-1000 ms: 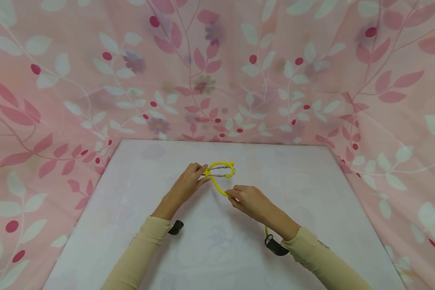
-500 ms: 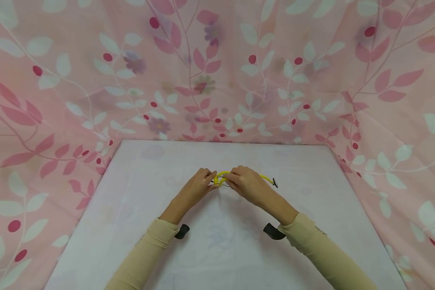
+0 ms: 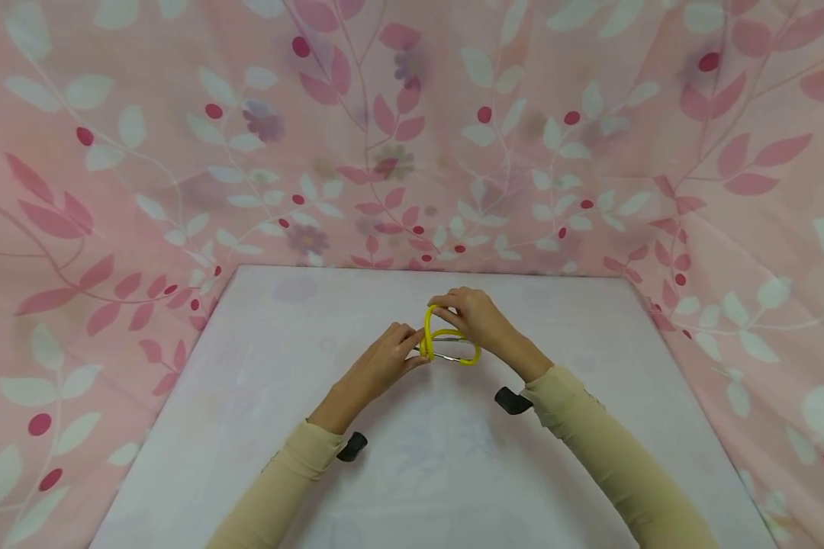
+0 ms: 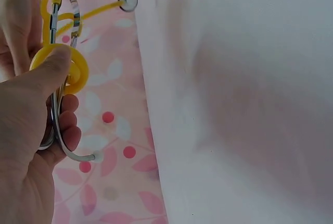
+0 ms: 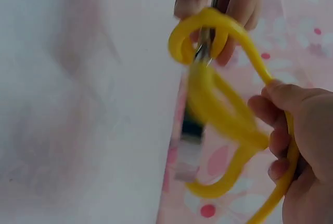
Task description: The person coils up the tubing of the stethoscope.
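Observation:
A stethoscope with yellow tubing (image 3: 478, 353) and metal ear tubes (image 4: 63, 143) is held up over the table. My left hand (image 3: 382, 360) grips the ear tubes, its thumb pressing on a coil of tubing wrapped round them. Higher and to the right, my right hand (image 3: 479, 319) pinches a length of the tubing; the right wrist view shows that length (image 5: 255, 60) rising taut from the coil into the fingers. The round chest piece (image 4: 128, 0) hangs from the tubing's free end in the left wrist view. One ear tip (image 4: 98, 156) sticks out below my left fingers.
A white-covered table (image 3: 412, 488) lies beneath both hands. Pink cloth (image 3: 357, 137) with a leaf pattern stands behind and at both sides. Black wrist devices (image 3: 513, 400) hang under both forearms.
My right hand first held the tubing low, moved in beside the left hand, then rose with the tubing, drawing it round the ear tubes. My left hand shifted slightly right, still gripping.

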Motion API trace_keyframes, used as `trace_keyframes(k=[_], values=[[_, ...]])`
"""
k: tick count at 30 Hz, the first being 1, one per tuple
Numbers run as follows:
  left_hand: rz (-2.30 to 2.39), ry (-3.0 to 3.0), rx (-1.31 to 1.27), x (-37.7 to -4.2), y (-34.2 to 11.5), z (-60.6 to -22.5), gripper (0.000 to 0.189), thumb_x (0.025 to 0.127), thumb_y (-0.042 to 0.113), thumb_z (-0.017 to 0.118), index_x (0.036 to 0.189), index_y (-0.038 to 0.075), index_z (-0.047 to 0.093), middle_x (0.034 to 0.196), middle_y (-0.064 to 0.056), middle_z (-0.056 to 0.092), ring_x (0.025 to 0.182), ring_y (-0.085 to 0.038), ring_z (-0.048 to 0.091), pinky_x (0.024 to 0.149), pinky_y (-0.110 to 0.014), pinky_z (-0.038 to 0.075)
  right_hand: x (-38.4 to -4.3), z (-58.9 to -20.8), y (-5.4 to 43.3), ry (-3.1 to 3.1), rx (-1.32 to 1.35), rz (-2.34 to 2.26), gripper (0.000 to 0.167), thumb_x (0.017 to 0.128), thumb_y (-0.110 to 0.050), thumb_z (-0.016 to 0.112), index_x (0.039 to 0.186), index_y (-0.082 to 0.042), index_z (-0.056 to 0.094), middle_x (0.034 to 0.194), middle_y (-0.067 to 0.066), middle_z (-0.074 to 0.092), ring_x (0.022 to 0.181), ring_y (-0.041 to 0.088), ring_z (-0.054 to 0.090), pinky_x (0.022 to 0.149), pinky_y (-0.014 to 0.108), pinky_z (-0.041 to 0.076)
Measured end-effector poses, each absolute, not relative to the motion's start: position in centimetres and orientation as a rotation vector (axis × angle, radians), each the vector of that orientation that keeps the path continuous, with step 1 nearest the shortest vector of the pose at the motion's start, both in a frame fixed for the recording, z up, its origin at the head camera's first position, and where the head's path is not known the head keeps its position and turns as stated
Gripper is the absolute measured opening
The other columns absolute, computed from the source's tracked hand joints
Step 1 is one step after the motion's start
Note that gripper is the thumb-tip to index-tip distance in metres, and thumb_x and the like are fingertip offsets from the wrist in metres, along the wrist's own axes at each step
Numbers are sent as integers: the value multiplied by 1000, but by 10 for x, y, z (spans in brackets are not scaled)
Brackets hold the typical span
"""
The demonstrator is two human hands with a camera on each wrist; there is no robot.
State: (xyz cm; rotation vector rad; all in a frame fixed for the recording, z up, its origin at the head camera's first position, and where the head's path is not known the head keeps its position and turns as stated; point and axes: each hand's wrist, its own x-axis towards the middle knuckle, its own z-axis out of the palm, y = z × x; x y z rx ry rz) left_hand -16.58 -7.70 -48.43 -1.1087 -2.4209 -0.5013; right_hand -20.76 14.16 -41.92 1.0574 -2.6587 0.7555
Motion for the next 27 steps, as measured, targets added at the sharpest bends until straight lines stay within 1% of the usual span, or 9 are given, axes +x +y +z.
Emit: trace_keyframes(k=[3,6,9,13,16,18,22,24,27], values=[[-533,-2423,-1119,-166,-79,-482,54,81,29,79,124,1,66,99,-5,62,89,-15,56,73,-21,51,-219,-423,146,-2688,1092,882,22,93,-19,67,111,-9,74,86,4,71,65,13,50,61,24,43],[-579,-2431,-1132,-166,-81,-481,54,82,30,78,126,2,65,101,-4,62,91,-15,55,76,-20,51,-230,-429,150,-2705,1128,994,23,92,-17,68,111,-7,74,88,3,73,65,11,51,59,22,44],[-651,-2438,-1149,-166,-84,-479,55,82,28,78,128,2,64,102,-4,62,93,-15,55,78,-21,52,-237,-435,153,-2722,1149,1089,23,91,-19,69,111,-9,75,93,1,75,72,12,56,65,24,49],[-741,-2423,-1165,-165,-86,-476,56,81,25,79,128,0,63,104,-5,63,96,-16,57,82,-23,54,-243,-441,156,-2739,1142,1200,24,92,-24,69,111,-12,76,99,1,76,85,16,65,77,31,55],[-780,-2404,-1171,-165,-88,-473,57,81,24,79,129,-1,62,105,-6,62,99,-17,58,84,-24,54,-245,-447,158,-2762,1092,1278,25,92,-26,69,111,-13,76,103,0,76,94,16,68,85,35,56],[-796,-2397,-1185,-165,-88,-471,57,81,24,79,130,-1,62,106,-6,62,100,-17,57,85,-24,54,-246,-452,159,-2782,1055,1352,24,91,-26,69,110,-14,76,105,1,76,98,16,68,88,36,56],[-830,-2405,-1205,-165,-88,-468,58,81,26,79,131,1,62,107,-6,61,102,-16,57,87,-23,54,-242,-461,159,-2806,983,1511,23,91,-24,70,110,-13,76,108,4,75,101,20,69,87,36,56],[-845,-2412,-1201,-164,-89,-467,58,81,27,79,131,1,62,107,-6,62,103,-16,57,87,-23,54,-240,-465,158,-2798,956,1578,23,91,-22,70,111,-10,76,109,8,75,101,23,69,85,34,57],[-857,-2416,-1190,-164,-89,-468,59,80,27,79,131,2,62,107,-6,62,103,-16,57,87,-24,55,-236,-471,157,-2773,913,1660,22,91,-17,70,110,-7,76,108,12,75,99,22,70,84,33,58]])
